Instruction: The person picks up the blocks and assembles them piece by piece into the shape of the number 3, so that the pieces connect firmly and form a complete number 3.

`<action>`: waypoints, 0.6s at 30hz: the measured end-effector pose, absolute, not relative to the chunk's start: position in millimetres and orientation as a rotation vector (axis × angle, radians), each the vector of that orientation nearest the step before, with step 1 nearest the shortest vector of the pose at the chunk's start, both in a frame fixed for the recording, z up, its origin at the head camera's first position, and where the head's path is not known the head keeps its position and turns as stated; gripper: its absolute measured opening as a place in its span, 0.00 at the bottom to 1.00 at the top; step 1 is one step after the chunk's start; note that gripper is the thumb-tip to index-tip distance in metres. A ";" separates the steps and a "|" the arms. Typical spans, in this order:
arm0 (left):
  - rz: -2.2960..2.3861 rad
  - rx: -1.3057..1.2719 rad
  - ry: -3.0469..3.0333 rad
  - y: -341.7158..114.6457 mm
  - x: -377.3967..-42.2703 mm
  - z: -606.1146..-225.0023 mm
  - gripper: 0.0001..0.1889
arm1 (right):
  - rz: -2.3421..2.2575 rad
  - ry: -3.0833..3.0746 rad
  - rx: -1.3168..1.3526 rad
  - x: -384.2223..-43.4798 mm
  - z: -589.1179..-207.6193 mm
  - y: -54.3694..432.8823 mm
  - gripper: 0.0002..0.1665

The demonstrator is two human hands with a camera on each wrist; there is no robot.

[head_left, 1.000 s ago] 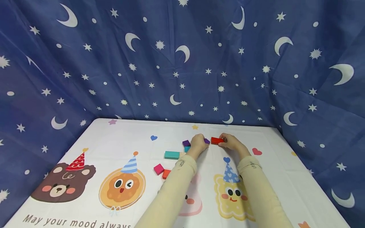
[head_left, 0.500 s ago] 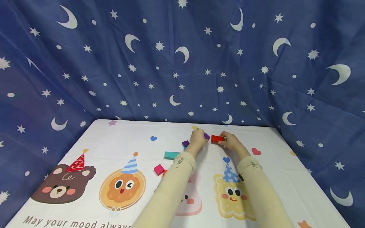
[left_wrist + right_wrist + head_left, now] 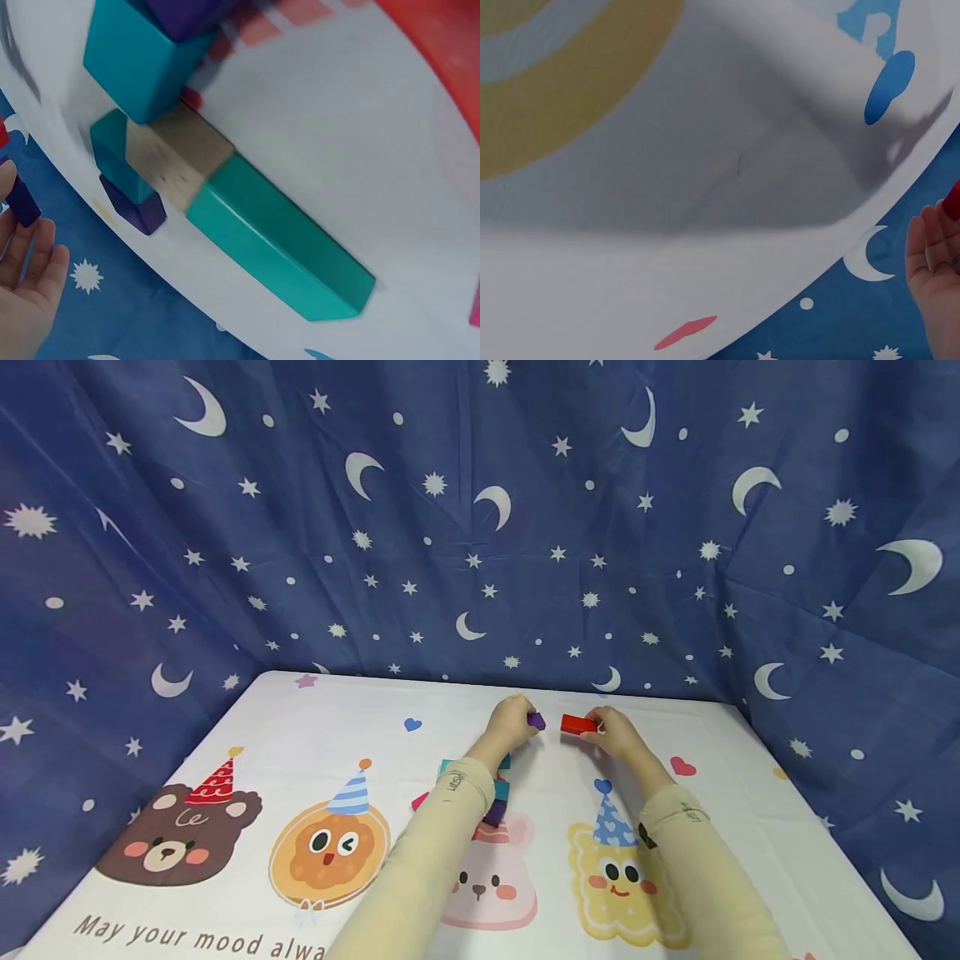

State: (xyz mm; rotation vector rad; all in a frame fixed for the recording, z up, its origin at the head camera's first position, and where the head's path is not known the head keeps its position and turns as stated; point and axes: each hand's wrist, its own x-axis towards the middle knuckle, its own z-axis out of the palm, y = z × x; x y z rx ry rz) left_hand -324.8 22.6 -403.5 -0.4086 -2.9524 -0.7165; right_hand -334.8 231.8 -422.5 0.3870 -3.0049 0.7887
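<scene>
Over the back of the table, my left hand (image 3: 510, 723) pinches a small purple block (image 3: 536, 721) between thumb and fingers. My right hand (image 3: 615, 732) grips the right end of a red block (image 3: 579, 725), whose left end points at the purple one across a small gap. The left wrist view has the left hand (image 3: 30, 292) and its purple block (image 3: 22, 204) at the left edge. Only part of the right hand (image 3: 937, 262) and a corner of the red block (image 3: 952, 201) appear in the right wrist view.
Under my left forearm lies a cluster: a long teal block (image 3: 281, 244), a bare wood piece (image 3: 184, 150), a blue block (image 3: 142, 64), and purple blocks (image 3: 135, 206). A pink block (image 3: 420, 801) peeks out left of the sleeve. A starry blue curtain (image 3: 480, 527) hangs behind the table.
My left hand has shifted left with the purple block, widening the gap to the red block. The left forearm now uncovers blue and purple blocks on its right. My right hand has barely moved.
</scene>
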 end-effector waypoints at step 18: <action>-0.759 -0.600 -2.918 -17.2 -318.7 -401.3 0.18 | 0.912 -2.861 0.501 -316.8 -417.6 220.3 0.22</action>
